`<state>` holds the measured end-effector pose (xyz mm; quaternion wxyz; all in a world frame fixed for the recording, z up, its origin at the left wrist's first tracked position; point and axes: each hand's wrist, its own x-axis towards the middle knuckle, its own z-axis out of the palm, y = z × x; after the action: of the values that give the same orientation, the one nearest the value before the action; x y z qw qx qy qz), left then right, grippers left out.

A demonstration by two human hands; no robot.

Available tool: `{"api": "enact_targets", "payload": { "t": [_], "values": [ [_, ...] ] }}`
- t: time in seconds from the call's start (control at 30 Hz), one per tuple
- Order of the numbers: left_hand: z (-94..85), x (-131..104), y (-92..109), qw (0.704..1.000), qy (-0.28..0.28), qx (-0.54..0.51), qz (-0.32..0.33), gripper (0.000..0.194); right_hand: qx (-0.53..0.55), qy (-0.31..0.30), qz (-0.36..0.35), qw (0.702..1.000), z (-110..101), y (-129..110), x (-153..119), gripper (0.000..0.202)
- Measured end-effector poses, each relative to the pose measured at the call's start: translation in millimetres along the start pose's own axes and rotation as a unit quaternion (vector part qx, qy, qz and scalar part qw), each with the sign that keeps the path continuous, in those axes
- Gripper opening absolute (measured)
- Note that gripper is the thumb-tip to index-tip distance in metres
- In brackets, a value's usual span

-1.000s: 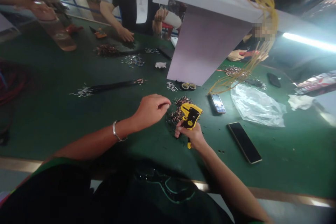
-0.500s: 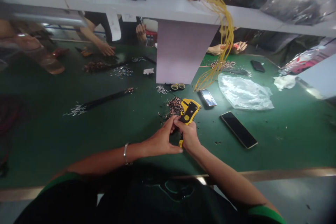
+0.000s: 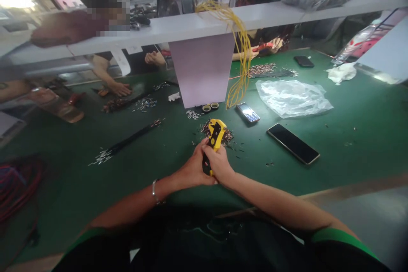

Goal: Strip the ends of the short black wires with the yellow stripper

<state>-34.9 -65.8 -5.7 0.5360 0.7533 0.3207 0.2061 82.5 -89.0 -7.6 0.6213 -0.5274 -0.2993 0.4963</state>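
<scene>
A yellow and black wire stripper (image 3: 216, 132) points away from me over a pile of copper-coloured scraps (image 3: 227, 136) on the green table. My right hand (image 3: 220, 165) is wrapped round its handles. Beside it, my left hand (image 3: 195, 167) touches the tool's left side near the handle, its thumb stretched below and its fingertips against my right hand. Whether the left fingers pinch a wire is hidden. A bundle of black wires (image 3: 129, 139) with silvery ends lies to the left.
Two phones (image 3: 293, 143) (image 3: 248, 112) and a clear plastic bag (image 3: 291, 97) lie on the right. Yellow wires (image 3: 242, 51) hang from the white shelf (image 3: 178, 25). Tape rolls (image 3: 210, 106) sit by its support. Red cable coils (image 3: 19, 187) are at left. Other people's hands (image 3: 119, 89) work across the table.
The view has shifted, showing more of the room beyond the shelf. The wire stripper has turned in my right hand and now points more directly away from me.
</scene>
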Motion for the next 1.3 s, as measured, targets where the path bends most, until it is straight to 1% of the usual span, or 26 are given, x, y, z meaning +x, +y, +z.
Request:
{"api": "enact_targets", "payload": {
  "t": [0.07, 0.1, 0.17, 0.23, 0.3, 0.4, 0.43, 0.5, 0.53, 0.57, 0.6, 0.67, 0.77, 0.8, 0.87, 0.93, 1.03, 1.1, 1.17, 1.23, 1.3],
  "values": [
    [-6.2, -4, 6, 1.0, -0.003, -0.027, -0.011, 0.126, -0.05, -0.016, -0.027, 0.998, 2, -1, -3, 0.019],
    [-9.2, -7, 8, 0.998, -0.006, -0.053, -0.019, 0.124, -0.083, -0.033, -0.044, 0.995, 3, -2, -6, 0.021],
    [-14.4, -14, 13, 0.992, -0.013, -0.117, -0.047, 0.12, -0.145, -0.085, -0.068, 0.983, 4, -6, -11, 0.022],
    [-19.3, -23, 15, 0.981, -0.019, -0.171, -0.085, 0.115, -0.185, -0.145, -0.068, 0.97, 4, -10, -16, 0.023],
    [-24.5, -32, 16, 0.974, -0.023, -0.199, -0.103, 0.112, -0.224, -0.195, -0.07, 0.952, 4, -15, -21, 0.027],
    [-34.0, -47, 13, 0.971, -0.01, -0.22, -0.092, 0.104, -0.257, -0.257, -0.112, 0.925, 3, -20, -22, 0.033],
    [-37.3, -52, 11, 0.968, -0.004, -0.236, -0.087, 0.098, -0.254, -0.283, -0.124, 0.916, 2, -20, -21, 0.032],
    [-43.1, -61, 7, 0.955, -0.003, -0.287, -0.077, 0.086, -0.238, -0.341, -0.135, 0.899, -2, -20, -15, 0.023],
    [-45.3, -65, 5, 0.948, -0.002, -0.311, -0.071, 0.083, -0.231, -0.363, -0.141, 0.891, -5, -19, -10, 0.019],
    [-47.1, -68, 3, 0.941, -0.001, -0.332, -0.064, 0.081, -0.238, -0.364, -0.162, 0.886, -9, -19, -4, 0.018],
    [-48.6, -70, 2, 0.935, 0.0, -0.351, -0.057, 0.081, -0.252, -0.337, -0.18, 0.889, -14, -18, 2, 0.015],
    [-51.2, -73, 1, 0.923, -0.003, -0.382, -0.046, 0.082, -0.3, -0.299, -0.207, 0.882, -26, -19, 19, 0.015],
    [-56.6, -75, 1, 0.909, 0.008, -0.415, -0.029, 0.085, -0.369, -0.259, -0.276, 0.849, -52, -24, 48, 0.02],
    [-58.8, -75, 2, 0.906, 0.021, -0.421, -0.024, 0.084, -0.394, -0.246, -0.284, 0.839, -62, -26, 58, 0.021],
    [-63.6, -76, 4, 0.899, 0.054, -0.434, -0.019, 0.081, -0.446, -0.212, -0.284, 0.822, -79, -28, 77, 0.024],
    [-68.0, -76, 6, 0.891, 0.079, -0.447, -0.02, 0.079, -0.506, -0.196, -0.283, 0.791, -91, -27, 90, 0.027],
    [-73.4, -76, 7, 0.88, 0.11, -0.461, -0.029, 0.079, -0.583, -0.213, -0.287, 0.73, -100, -22, 100, 0.031],
    [-76.4, -77, 6, 0.872, 0.124, -0.472, -0.038, 0.079, -0.625, -0.209, -0.268, 0.703, -101, -19, 102, 0.03],
    [-79.2, -79, 4, 0.866, 0.135, -0.48, -0.044, 0.078, -0.654, -0.187, -0.231, 0.695, -102, -18, 105, 0.027],
    [-81.8, -81, 3, 0.863, 0.148, -0.481, -0.048, 0.077, -0.669, -0.166, -0.199, 0.697, -102, -18, 108, 0.024],
    [-83.6, -83, 2, 0.86, 0.162, -0.482, -0.05, 0.076, -0.675, -0.157, -0.183, 0.697, -101, -17, 111, 0.023]
  ]
}}
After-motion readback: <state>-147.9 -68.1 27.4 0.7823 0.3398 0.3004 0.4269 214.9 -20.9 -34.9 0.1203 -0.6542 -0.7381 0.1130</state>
